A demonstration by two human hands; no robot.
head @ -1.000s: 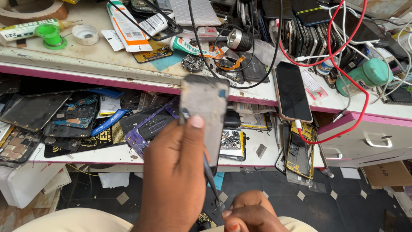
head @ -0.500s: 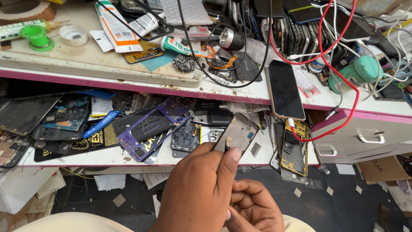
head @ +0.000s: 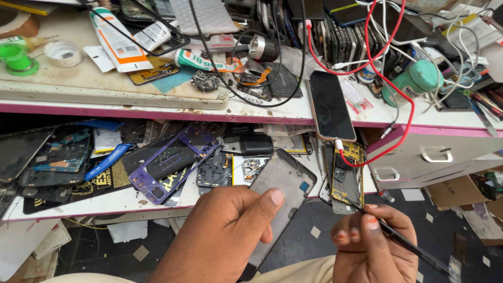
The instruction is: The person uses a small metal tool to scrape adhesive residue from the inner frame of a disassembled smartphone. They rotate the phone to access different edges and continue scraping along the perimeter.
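My left hand (head: 222, 230) grips a grey phone frame panel (head: 283, 194), tilted with its top end pointing up and to the right, thumb pressed on its face. My right hand (head: 369, 243) sits just to the right of it, low in the view, and holds a thin black tool (head: 403, 238) that slants from the panel's right side down toward the lower right corner. Both hands hover over my lap, in front of a pulled-out shelf (head: 126, 202) littered with phone parts.
A purple phone frame (head: 170, 162) and circuit boards lie on the shelf. On the worktop (head: 105, 86) above are glue tubes, a black phone (head: 331, 105) on a red cable (head: 390, 78), a teal bottle (head: 414, 81) and tangled wires. White drawers (head: 435, 154) stand at right.
The left hand lowered the panel from upright in front of the bench to a tilted hold over the lap. The right hand came up into view with the tool.
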